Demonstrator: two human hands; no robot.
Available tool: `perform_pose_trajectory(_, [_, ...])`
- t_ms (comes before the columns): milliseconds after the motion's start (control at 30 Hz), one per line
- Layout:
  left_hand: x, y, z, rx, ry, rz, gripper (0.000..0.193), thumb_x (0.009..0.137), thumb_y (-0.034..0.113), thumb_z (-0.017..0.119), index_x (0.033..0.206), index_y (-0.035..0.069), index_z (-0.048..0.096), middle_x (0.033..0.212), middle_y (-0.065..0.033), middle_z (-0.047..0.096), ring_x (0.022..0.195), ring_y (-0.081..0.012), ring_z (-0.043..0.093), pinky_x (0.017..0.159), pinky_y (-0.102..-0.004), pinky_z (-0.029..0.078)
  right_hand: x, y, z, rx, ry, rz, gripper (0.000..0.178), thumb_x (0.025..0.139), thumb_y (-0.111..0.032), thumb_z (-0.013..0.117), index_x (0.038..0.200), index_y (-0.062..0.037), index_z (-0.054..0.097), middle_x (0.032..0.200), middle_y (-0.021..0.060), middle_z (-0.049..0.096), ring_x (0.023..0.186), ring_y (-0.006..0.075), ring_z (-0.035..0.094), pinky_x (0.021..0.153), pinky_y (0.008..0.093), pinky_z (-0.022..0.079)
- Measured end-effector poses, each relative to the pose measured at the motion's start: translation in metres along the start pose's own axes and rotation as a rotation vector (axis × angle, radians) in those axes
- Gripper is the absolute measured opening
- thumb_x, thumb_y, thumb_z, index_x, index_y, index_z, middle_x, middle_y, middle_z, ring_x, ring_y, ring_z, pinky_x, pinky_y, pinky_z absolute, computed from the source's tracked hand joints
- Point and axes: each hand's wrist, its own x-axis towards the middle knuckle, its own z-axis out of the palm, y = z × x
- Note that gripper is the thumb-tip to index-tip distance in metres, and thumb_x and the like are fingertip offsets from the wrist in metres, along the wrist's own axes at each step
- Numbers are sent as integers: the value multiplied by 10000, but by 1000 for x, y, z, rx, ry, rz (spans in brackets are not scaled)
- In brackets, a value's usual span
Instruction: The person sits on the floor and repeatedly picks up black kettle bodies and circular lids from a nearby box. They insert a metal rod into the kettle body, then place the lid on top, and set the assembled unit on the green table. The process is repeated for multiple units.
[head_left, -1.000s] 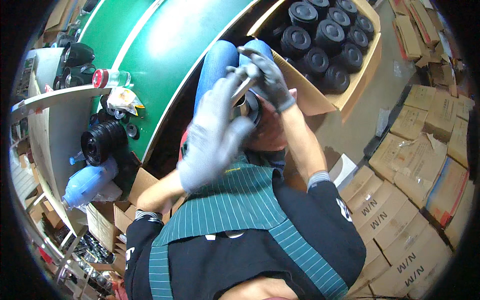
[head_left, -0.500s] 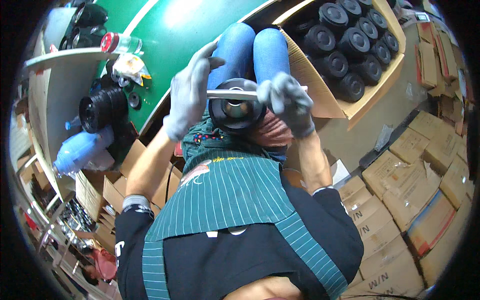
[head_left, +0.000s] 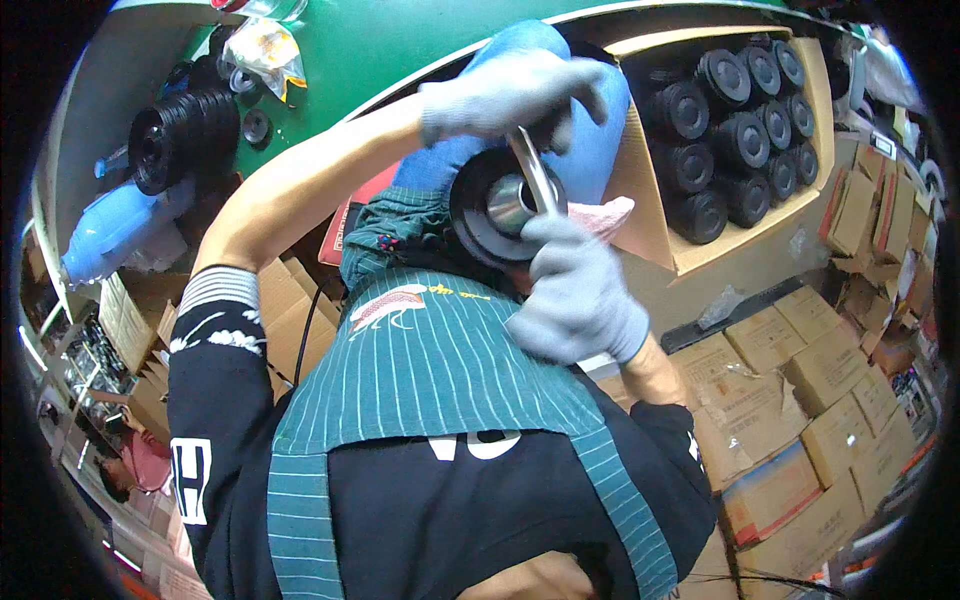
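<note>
A black round part (head_left: 470,225) with a broad flange and a shiny metal centre sits at my lap, tilted, between my denim-clad legs. Across its face runs a grey metal bar (head_left: 533,170). My right hand (head_left: 580,290), in a grey glove, is closed around the bar's near end. Above the part reaches my left hand (head_left: 510,95), gloved too, its palm side by the bar's far end. Its fingers are spread and bent slightly downward; whether it presses on the bar is hard to see. A pink cloth (head_left: 605,215) shows beside the part.
An open carton (head_left: 660,235) on the right holds rows of black round parts (head_left: 745,140). Stacked black discs (head_left: 190,140), a blue plastic bottle (head_left: 115,230) and a plastic bag (head_left: 265,50) are at left, by the green surface (head_left: 370,45). Cardboard boxes (head_left: 770,400) lie at lower right.
The bar has swung from lying crosswise to pointing away from me. My left hand has moved right over the part, and my right hand has come nearer my body. The view has shifted.
</note>
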Motion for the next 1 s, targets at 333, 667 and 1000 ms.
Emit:
perform_pose_trajectory(333, [73, -6, 22, 158, -356, 460, 526, 1142, 432, 471, 1065, 30, 802, 938, -174, 782, 908, -318, 732, 881, -434, 568, 43, -11, 19, 34, -356, 102, 274, 832, -307, 741, 627, -166, 626, 635, 8, 627, 678, 198, 631, 722, 372, 498])
perform_pose_trajectory(667, [77, -28, 13, 413, -223, 961, 448, 1088, 352, 552, 1429, 77, 645, 978, -209, 764, 930, -369, 724, 838, -461, 578, 63, -15, 24, -125, -210, 90, 312, 766, -339, 779, 945, -84, 791, 739, 24, 670, 779, 218, 704, 906, 426, 605])
perform_pose_trajectory(1000, [-57, -94, -127, -52, 488, 72, 831, 1102, 758, 275, 1429, 137, 719, 773, 53, 601, 657, -32, 548, 543, -218, 371, -41, -25, 71, -70, 507, 929, 1243, 718, -424, 981, 1704, -60, 317, 1730, 325, 291, 1630, 468, 264, 1327, 522, 229])
